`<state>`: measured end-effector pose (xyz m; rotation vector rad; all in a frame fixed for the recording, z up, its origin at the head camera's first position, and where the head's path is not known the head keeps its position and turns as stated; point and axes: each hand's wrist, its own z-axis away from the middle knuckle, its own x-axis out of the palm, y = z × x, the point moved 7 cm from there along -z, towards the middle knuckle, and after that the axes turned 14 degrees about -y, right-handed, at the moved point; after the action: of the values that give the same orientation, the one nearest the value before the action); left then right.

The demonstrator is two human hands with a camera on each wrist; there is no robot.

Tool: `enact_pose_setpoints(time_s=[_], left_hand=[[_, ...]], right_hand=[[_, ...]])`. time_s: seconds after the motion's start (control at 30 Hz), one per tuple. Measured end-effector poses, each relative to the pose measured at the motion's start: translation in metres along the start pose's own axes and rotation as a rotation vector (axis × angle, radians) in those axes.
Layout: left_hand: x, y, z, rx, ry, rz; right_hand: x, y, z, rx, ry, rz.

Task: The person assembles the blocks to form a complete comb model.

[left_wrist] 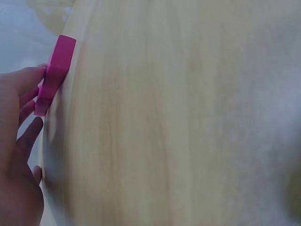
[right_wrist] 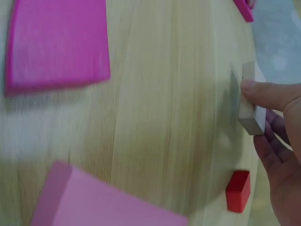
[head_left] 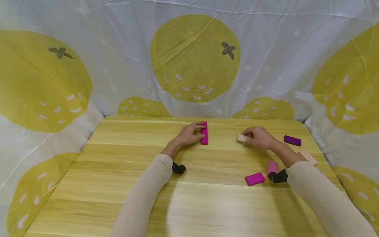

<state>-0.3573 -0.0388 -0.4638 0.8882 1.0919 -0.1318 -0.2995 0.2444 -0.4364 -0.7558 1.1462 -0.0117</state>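
Note:
At the far middle of the table, my left hand [head_left: 189, 134] has its thumb and fingers at a long magenta block [head_left: 204, 140]. The left wrist view shows this magenta block [left_wrist: 61, 59] with the thumb against one side and fingers behind. My right hand [head_left: 260, 139] pinches a small pale wooden block [head_left: 242, 138] between thumb and fingers, to the right of the magenta one. In the right wrist view the thumb lies across the pale block's [right_wrist: 251, 117] face, close over the table. A red block [right_wrist: 238, 192] sits just beyond that hand.
Nearer me lie a flat magenta block [head_left: 255, 179] and a light pink block [head_left: 272, 167], partly behind the right wrist camera. A purple block [head_left: 292, 140] and another pale block [head_left: 309, 157] are at the right. A fruit-patterned cloth [head_left: 195, 59] hangs behind the wooden table [head_left: 118, 164].

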Motion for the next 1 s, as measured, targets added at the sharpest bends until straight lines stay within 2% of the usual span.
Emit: enact_pose_setpoints(time_s=[0.3, 0.6, 0.8, 1.0], left_hand=[[-0.001, 0.002, -0.002, 0.0, -0.009, -0.013], [-0.002, 0.006, 0.001, 0.008, -0.003, -0.014], [-0.001, 0.005, 0.002, -0.003, -0.003, -0.018], [0.0, 0.006, 0.003, 0.001, -0.004, -0.01]], right_hand=[[0.015, -0.039, -0.02, -0.063, -0.012, -0.05], [0.044, -0.078, -0.037, -0.1, -0.024, -0.107], [0.063, -0.095, -0.051, -0.104, -0.022, -0.136], [0.074, -0.105, -0.058, -0.06, 0.007, -0.126]])
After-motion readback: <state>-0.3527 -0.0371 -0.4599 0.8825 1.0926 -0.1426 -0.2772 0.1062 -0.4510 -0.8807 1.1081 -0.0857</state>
